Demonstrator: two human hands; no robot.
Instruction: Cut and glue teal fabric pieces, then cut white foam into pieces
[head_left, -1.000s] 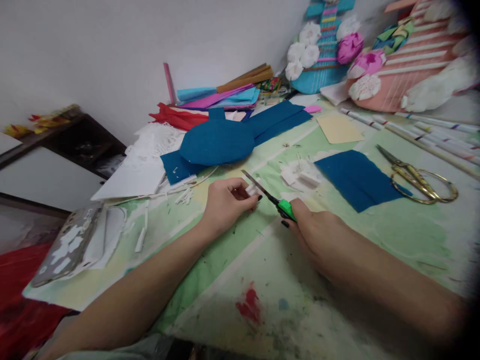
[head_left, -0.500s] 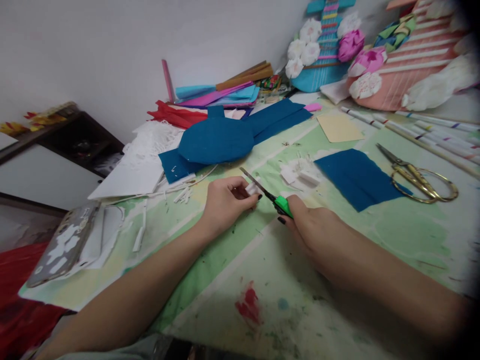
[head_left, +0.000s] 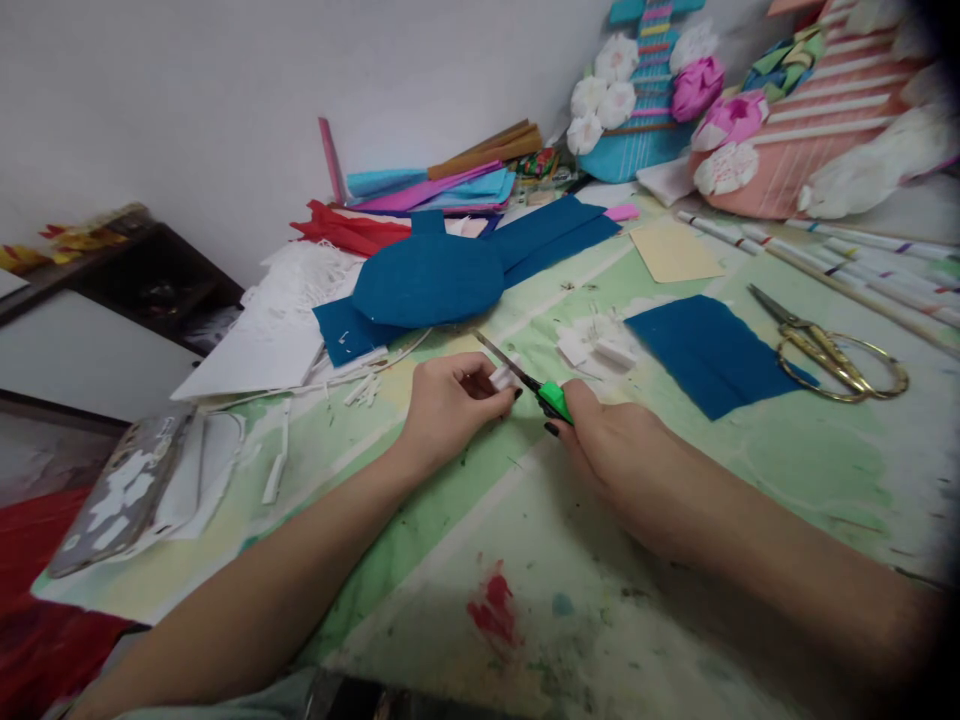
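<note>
My right hand (head_left: 611,440) is closed round a green and black utility knife (head_left: 553,398), its long blade pointing up and left. My left hand (head_left: 457,405) pinches a small white piece (head_left: 504,376), perhaps foam or folded paper, and the blade lies across or just over it; contact is hard to tell. Just beyond the knife, white scraps (head_left: 600,350) lie on the table. Behind my left hand rests a blue paper-covered oval (head_left: 427,280) with strips sticking out. A separate blue paper sheet (head_left: 712,355) lies to the right.
Gold-handled scissors (head_left: 829,360) lie at the right on the painted table (head_left: 420,600). White sheets (head_left: 247,350) and a phone (head_left: 124,490) are on the left. Decorated blue (head_left: 637,150) and pink (head_left: 787,175) guitar-shaped crafts stand at the back, near rolled paper sticks (head_left: 862,270).
The knife and my right hand have shifted slightly left over the white piece. My left hand keeps its pinch. The whole view has moved a little.
</note>
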